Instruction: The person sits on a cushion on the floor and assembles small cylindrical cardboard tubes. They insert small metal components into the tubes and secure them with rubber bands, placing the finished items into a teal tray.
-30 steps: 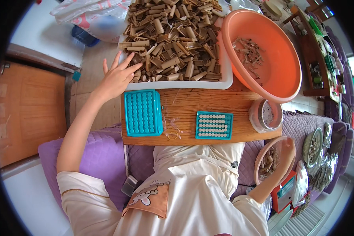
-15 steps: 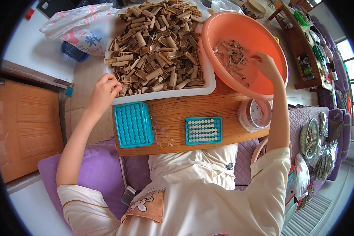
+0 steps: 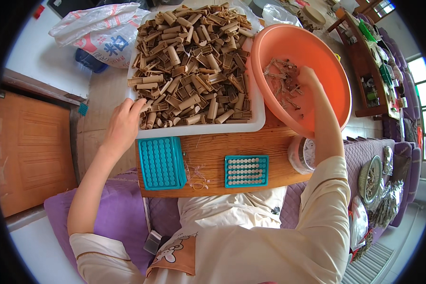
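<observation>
My left hand is at the near left corner of a white tray heaped with brown half-tube pieces. Its thumb and fingers are pinched on a brown half-tube piece at the edge of the heap. My right hand reaches down into an orange basin, at a loose cluster of thin, wiry clear-and-brown pieces. The fingers there curl downward, and their tips are hidden, so what they grip does not show.
On the wooden table stand a stack of teal trays with round cells and a teal tray holding rows of whitish discs. A clear round tub is under my right forearm. A white printed sack stands back left.
My right hand has moved down and left, closer to the wiry pieces in the basin. My left hand has shifted slightly at the tray's edge. The view has tilted a little.
</observation>
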The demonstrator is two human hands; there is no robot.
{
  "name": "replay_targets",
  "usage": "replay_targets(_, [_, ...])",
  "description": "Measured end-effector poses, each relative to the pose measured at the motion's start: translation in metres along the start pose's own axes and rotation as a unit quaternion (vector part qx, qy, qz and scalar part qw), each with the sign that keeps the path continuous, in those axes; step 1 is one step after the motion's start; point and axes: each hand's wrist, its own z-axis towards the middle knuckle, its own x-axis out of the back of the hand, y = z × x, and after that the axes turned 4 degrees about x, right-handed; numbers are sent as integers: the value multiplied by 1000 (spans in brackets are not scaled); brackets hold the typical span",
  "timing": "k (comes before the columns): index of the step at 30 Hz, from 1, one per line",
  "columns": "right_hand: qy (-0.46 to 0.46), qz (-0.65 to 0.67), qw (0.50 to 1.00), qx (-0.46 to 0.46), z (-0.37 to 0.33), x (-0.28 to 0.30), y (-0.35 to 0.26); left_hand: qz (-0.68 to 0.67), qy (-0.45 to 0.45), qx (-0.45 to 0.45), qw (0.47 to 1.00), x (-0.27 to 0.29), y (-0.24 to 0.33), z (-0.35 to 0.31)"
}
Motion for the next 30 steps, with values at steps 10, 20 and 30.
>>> replay_targets(10, [-23, 693, 721, -16, -100, 135, -17, 97, -64, -88, 989, 14, 5, -9])
replay_targets(20, [-52, 582, 811, -22, -157, 122, -19, 205, -2, -139, 969, 11, 1, -10])
replay_targets(30, [42, 464, 877, -118, -149, 100, -16, 98, -9, -67, 993, 26, 19, -12])
